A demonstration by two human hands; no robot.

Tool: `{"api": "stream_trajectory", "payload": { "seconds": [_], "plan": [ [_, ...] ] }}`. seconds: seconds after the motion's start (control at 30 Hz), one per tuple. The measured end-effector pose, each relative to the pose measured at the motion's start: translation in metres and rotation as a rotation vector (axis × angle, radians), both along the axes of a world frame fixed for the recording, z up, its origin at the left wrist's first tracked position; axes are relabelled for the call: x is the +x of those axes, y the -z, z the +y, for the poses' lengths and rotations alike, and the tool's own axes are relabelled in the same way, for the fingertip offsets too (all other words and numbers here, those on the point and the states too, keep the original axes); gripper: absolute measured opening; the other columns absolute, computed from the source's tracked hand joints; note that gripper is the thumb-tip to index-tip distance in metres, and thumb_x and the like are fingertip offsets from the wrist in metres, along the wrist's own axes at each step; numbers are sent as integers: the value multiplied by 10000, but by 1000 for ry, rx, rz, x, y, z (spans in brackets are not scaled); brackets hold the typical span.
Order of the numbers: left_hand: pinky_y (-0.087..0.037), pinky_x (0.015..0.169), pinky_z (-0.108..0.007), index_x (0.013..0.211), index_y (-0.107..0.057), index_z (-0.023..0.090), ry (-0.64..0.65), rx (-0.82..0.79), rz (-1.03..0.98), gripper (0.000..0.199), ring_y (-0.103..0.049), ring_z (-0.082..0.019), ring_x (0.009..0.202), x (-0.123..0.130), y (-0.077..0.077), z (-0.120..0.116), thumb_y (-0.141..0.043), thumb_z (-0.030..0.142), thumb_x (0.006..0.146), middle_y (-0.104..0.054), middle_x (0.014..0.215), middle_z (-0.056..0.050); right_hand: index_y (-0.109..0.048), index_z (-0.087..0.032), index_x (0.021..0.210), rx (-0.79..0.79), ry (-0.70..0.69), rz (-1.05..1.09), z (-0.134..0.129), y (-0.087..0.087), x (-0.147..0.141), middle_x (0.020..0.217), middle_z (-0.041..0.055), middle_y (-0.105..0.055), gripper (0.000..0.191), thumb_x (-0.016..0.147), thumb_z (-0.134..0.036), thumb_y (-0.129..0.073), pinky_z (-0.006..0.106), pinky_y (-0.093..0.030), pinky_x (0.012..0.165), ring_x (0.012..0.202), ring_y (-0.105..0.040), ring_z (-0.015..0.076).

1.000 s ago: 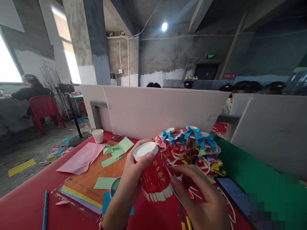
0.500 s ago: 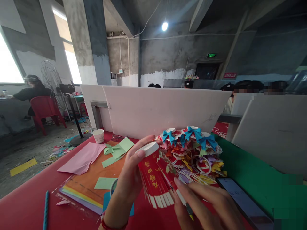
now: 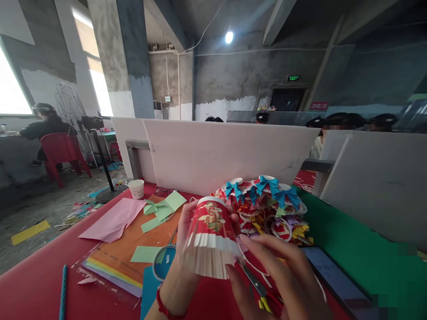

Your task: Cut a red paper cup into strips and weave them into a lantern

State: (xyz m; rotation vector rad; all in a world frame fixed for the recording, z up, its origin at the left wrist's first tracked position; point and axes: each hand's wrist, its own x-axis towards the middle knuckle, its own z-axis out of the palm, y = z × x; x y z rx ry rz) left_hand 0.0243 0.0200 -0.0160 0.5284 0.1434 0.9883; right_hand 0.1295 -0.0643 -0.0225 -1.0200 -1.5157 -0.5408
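**Fringed red cup held up between both hands**

At the far left of the bench [image 3: 43, 284] a blue pencil [image 3: 62, 291] lies alone, with a pink sheet [image 3: 113, 220] and a stack of coloured paper [image 3: 116, 262] beyond it, spread flat as if kept within reach. Green paper scraps [image 3: 160, 211] and a small white paper cup [image 3: 136, 189] sit near the white divider [image 3: 227, 151]. In the middle, the left hand [image 3: 182, 255] is closed around the back of a red paper cup [image 3: 211, 231], holding it upside down and off the bench so that its cut white fringe hangs toward the camera, where the strips are easy to see. The right hand [image 3: 283, 275] has its fingers partly curled, fingertips at the fringe edge, with scissors [image 3: 255, 284] lying under the palm; whether it grips them I cannot tell. Just behind stands a pile of finished cups with blue bows [image 3: 267, 204], set aside against the divider. A phone [image 3: 336, 280] lies at the right, on the green cloth [image 3: 350, 249]
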Motion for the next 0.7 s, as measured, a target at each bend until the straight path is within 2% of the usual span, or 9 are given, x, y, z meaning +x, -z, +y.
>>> {"api": "stream_trajectory", "payload": {
  "seconds": [0.07,0.17,0.23,0.3,0.4,0.53,0.6,0.67,0.7],
  "plan": [
    [-524,758,-395,1070,-624,154,13,-12,36,368,-691,-303,863,3,-4,-4,-554,380,788,-726,886,-97,-606,-200,1105,-77,-56,114,2,-2,0,992,64,-603,309,804,-129,-604,269,-459,763,885,-606,169],
    [-514,764,-382,1000,-660,128,19,-24,82,307,-682,-306,916,5,-11,-10,-478,339,871,-738,884,-107,-675,-255,999,-307,-166,540,5,-4,4,989,41,-668,218,785,-265,-632,287,-470,776,899,-624,195],
    [-509,750,-343,954,-677,123,-5,-20,92,323,-668,-295,959,3,-13,-14,-467,360,888,-744,885,-105,-708,-264,876,-450,-211,801,9,-4,8,906,28,-709,171,735,-355,-676,292,-501,724,846,-652,217],
    [-495,771,-291,1000,-682,134,-82,19,114,285,-643,-264,1021,-2,-14,-17,-516,333,881,-749,927,-83,-702,-251,816,-525,-242,922,15,-3,10,801,23,-728,135,718,-343,-696,275,-531,653,778,-684,220],
    [-475,820,-262,1121,-650,155,-240,150,216,277,-628,-226,1036,-9,-15,-17,-594,210,855,-742,996,-63,-694,-236,878,-563,-302,979,24,2,8,786,31,-751,150,746,-306,-679,261,-557,592,744,-719,224],
    [-487,751,-251,1059,-639,162,-339,170,219,223,-654,-191,910,-12,-16,-13,-575,166,845,-726,988,-67,-717,-213,938,-509,-359,929,28,7,5,786,64,-769,257,809,-403,-601,306,-574,551,718,-733,257],
    [-484,747,-254,1030,-630,163,-342,164,200,216,-647,-186,903,-11,-17,-13,-544,147,832,-705,1020,-71,-746,-223,878,-442,-333,840,27,8,7,737,48,-770,212,813,-378,-617,295,-566,522,668,-730,245],
    [-476,757,-254,1008,-629,167,-337,171,223,225,-623,-195,963,-11,-16,-13,-533,115,811,-678,1067,-73,-771,-262,805,-312,-251,729,24,8,13,752,9,-772,88,759,-264,-697,276,-559,583,682,-722,215],
    [-471,763,-251,1003,-630,173,-333,170,247,230,-607,-198,1001,-10,-16,-13,-537,100,807,-665,1090,-70,-779,-291,788,-225,-196,675,21,9,16,788,-16,-772,142,713,-180,-732,260,-547,637,719,-715,196]
  ]
}}
